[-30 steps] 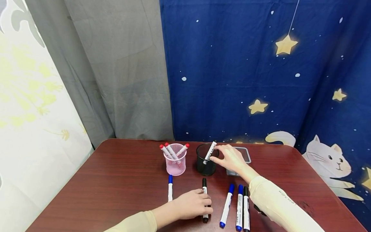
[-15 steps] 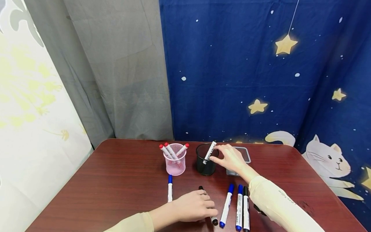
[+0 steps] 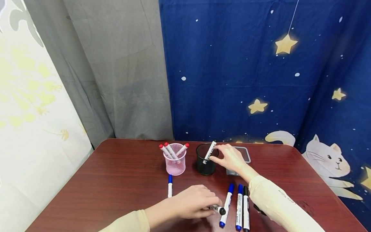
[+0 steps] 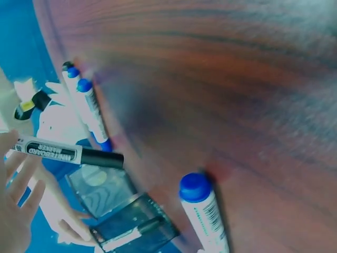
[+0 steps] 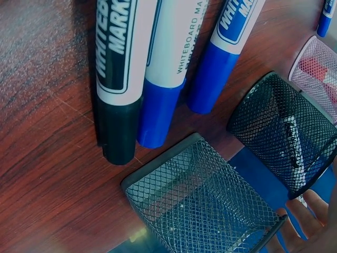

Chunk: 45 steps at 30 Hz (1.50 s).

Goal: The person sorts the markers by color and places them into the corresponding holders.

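Note:
In the head view my left hand [image 3: 197, 202] grips a black-capped whiteboard marker [image 3: 218, 209], its end sticking out past the fingers on the right. The left wrist view shows this marker [image 4: 52, 150] against the left fingers, with the tabletop beyond. My right hand [image 3: 230, 157] stays at the rim of a black mesh pen cup [image 3: 205, 168], thumb and forefinger apart. Inside that cup leans a white marker [image 3: 210, 149] with a black end, right beside the right fingertips. In the right wrist view the right fingers [image 5: 310, 211] are partly cut off at the cup's mouth.
A pink mesh cup [image 3: 175, 168] holds several red-capped markers. Left of the left hand lies a blue-capped marker [image 3: 170, 187]. Two blue markers [image 3: 227, 206] [image 3: 239, 207] and a black one [image 3: 246, 209] lie at right. A grey mesh holder [image 5: 200, 200] stands behind the right hand.
The left hand has lifted and turned the black marker, whose near end swings right, over a blue marker. The right hand has stayed at the black cup.

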### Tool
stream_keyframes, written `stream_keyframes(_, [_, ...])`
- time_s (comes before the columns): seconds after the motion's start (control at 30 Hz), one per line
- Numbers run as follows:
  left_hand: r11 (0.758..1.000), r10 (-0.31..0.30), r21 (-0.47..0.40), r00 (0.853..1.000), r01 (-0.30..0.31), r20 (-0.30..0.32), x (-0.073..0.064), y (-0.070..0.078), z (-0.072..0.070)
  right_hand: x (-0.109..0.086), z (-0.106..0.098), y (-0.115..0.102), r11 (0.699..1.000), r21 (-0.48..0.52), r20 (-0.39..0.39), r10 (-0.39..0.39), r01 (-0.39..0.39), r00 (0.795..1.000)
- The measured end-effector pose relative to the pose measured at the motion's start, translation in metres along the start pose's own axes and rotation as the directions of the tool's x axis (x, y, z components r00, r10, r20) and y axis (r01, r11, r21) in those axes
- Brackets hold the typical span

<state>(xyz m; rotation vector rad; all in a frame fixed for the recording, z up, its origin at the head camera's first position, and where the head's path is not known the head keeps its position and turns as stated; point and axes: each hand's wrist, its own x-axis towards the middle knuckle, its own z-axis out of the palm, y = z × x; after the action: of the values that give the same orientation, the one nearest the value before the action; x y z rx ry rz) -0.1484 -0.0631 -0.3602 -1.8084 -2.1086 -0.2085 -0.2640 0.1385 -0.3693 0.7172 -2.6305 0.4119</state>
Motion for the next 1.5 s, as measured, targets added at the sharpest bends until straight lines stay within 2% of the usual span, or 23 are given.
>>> stream_keyframes(0.13, [0.990, -0.057, -0.131, 0.998, 0.052, -0.035, 0.002, -0.005, -0.009, 0.000, 0.001, 0.000, 1.000, 0.002, -0.009, -0.001, 0.001, 1.000])
stream_keyframes(0.27, [0.963, -0.141, -0.237, 0.989, 0.125, -0.053, 0.003, -0.009, -0.016, -0.001, 0.001, 0.000, 1.000, 0.004, -0.008, -0.001, 0.001, 1.000])
stream_keyframes(0.37, [0.938, -0.189, -0.308, 0.979, 0.157, -0.078, 0.003, -0.011, -0.021, -0.001, 0.001, 0.000, 1.000, 0.008, -0.005, 0.001, -0.001, 1.000])
stream_keyframes(0.47, [0.908, -0.228, -0.382, 0.968, 0.173, -0.102, 0.004, -0.013, -0.026, -0.001, 0.001, 0.000, 1.000, 0.010, -0.006, 0.002, -0.002, 1.000])
stream_keyframes(0.7, [0.813, -0.328, -0.546, 0.934, 0.201, -0.143, 0.004, -0.018, -0.036, 0.000, 0.001, 0.000, 1.000, 0.007, -0.014, 0.008, -0.008, 1.000])
stream_keyframes(0.8, [0.790, -0.362, -0.574, 0.919, 0.215, -0.154, 0.004, -0.020, -0.039, 0.000, 0.002, 0.001, 1.000, 0.006, -0.013, 0.009, -0.009, 1.000])
stream_keyframes(1.0, [0.712, -0.453, -0.648, 0.882, 0.271, -0.129, 0.005, -0.026, -0.048, 0.001, 0.002, 0.001, 1.000, 0.006, -0.004, 0.014, -0.014, 1.000])
stream_keyframes(1.07, [0.695, -0.477, -0.660, 0.870, 0.286, -0.125, 0.005, -0.027, -0.050, 0.001, 0.002, 0.000, 1.000, 0.011, -0.003, 0.014, -0.014, 1.000])
stream_keyframes(1.37, [0.638, -0.543, -0.698, 0.833, 0.325, -0.109, 0.005, -0.035, -0.055, 0.000, 0.000, 0.000, 1.000, 0.010, 0.009, 0.006, -0.006, 1.000])
stream_keyframes(1.43, [0.636, -0.549, -0.700, 0.828, 0.324, -0.115, 0.005, -0.036, -0.057, 0.000, 0.000, 0.000, 1.000, 0.013, 0.013, 0.007, -0.007, 1.000])
stream_keyframes(1.5, [0.644, -0.547, -0.696, 0.828, 0.319, -0.127, 0.007, -0.034, -0.064, 0.000, 0.001, 0.001, 1.000, 0.015, 0.015, 0.009, -0.009, 1.000])
